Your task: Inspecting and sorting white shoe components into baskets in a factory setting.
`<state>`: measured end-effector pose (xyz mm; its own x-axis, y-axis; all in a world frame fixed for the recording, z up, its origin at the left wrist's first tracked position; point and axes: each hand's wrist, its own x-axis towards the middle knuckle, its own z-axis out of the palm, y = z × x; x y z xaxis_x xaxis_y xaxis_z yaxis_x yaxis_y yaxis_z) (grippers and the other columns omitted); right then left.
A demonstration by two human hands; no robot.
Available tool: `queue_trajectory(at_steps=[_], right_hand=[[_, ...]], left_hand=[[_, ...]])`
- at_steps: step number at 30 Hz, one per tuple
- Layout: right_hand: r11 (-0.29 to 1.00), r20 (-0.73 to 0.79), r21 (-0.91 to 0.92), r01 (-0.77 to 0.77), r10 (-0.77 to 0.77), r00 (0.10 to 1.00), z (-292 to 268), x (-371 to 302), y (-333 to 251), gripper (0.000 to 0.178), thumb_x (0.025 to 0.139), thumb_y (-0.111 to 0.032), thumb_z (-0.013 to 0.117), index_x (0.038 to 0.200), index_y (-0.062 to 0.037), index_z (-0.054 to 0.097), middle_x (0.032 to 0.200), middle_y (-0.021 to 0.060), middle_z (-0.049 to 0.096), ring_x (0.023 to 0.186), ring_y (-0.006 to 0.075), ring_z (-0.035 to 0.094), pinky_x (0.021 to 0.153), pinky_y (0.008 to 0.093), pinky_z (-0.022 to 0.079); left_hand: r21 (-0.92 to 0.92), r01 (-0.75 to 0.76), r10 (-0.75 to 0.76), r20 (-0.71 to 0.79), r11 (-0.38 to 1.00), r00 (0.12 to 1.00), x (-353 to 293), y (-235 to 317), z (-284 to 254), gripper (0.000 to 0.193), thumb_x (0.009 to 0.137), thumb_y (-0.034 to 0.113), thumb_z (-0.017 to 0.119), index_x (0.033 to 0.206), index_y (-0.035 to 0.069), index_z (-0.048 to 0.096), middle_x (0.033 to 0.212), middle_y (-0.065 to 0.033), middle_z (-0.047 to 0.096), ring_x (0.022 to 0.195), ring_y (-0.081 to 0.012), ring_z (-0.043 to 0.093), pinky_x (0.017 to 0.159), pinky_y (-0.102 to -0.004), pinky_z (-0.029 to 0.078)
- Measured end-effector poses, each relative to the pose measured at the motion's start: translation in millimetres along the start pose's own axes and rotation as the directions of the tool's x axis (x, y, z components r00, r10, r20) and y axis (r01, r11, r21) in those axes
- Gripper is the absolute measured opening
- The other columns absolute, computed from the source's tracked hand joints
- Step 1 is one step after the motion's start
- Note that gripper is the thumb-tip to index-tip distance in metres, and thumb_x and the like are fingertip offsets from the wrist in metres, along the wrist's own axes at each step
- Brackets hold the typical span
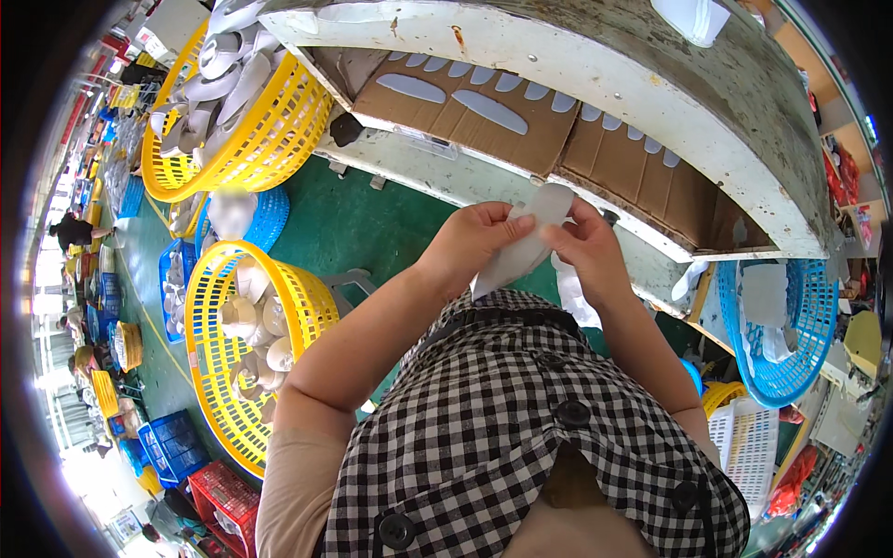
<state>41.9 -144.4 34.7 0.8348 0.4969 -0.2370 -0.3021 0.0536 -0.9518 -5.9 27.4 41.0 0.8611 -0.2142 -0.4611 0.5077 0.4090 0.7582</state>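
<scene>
In front of my chest, both hands hold a thin whitish insole-shaped piece [513,260] with a rounded far end and a narrower near end. My left hand [470,240] pinches its left edge between thumb and fingers. On the other side, the thumb and fingers of my right hand [588,244] close on it near the rounded end. Beyond my hands, a shelf lined with brown cardboard [521,153] carries a row of similar pale pieces. Two longer pieces, one of them a flat white piece [491,112], lie in front of that row.
A white, worn workbench [558,51] overhangs the shelf. To the left stand a yellow basket [279,130] and a nearer yellow basket [321,302], both holding pale curved pieces. A blue basket [814,316] with white pieces is at the right. Green floor [381,223] shows between.
</scene>
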Motion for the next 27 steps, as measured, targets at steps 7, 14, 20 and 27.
queue_trajectory(at_steps=[7,14,20,27], right_hand=[[0.999,-0.04,0.026,-0.02,0.021,0.999,-8,-12,8,0.027,0.077,-0.017,0.067,0.098,-0.0028,0.057,0.083,0.0036,0.061,0.077,0.0098,0.055,0.071,0.0236,0.043],[0.932,-0.009,0.253,-0.26,0.271,0.962,-1,-23,20,0.025,0.078,-0.019,0.067,0.096,-0.0046,0.058,0.089,0.0035,0.06,0.081,0.0114,0.056,0.072,0.0245,0.044],[0.88,0.028,0.338,-0.332,0.344,0.939,11,-27,4,0.029,0.076,-0.017,0.068,0.099,-0.0048,0.054,0.09,0.0045,0.059,0.084,0.0139,0.056,0.073,0.0252,0.045],[0.94,0.055,0.26,-0.22,0.213,0.975,23,-25,4,0.031,0.074,-0.012,0.068,0.099,-0.004,0.052,0.087,0.0083,0.058,0.078,0.0135,0.055,0.069,0.0236,0.044]], left_hand=[[0.429,-0.144,0.163,-0.008,0.892,0.987,-30,-17,2,0.024,0.083,0.011,0.057,0.101,-0.006,0.054,0.089,-0.0052,0.06,0.078,-0.0083,0.055,0.07,-0.0213,0.045],[0.407,-0.12,0.157,-0.057,0.905,0.986,-47,-25,16,0.033,0.082,0.024,0.063,0.098,-0.004,0.056,0.083,-0.0028,0.058,0.075,-0.0059,0.052,0.066,-0.0186,0.042],[0.443,-0.085,0.124,-0.059,0.892,0.99,-50,-29,8,0.028,0.085,0.022,0.058,0.099,-0.002,0.056,0.081,-0.0006,0.058,0.073,-0.0057,0.05,0.065,-0.0189,0.04],[0.394,-0.104,0.13,-0.041,0.913,0.991,-54,-27,7,0.031,0.089,0.024,0.052,0.104,-0.003,0.054,0.088,-0.0028,0.058,0.081,-0.0065,0.051,0.072,-0.021,0.041]])
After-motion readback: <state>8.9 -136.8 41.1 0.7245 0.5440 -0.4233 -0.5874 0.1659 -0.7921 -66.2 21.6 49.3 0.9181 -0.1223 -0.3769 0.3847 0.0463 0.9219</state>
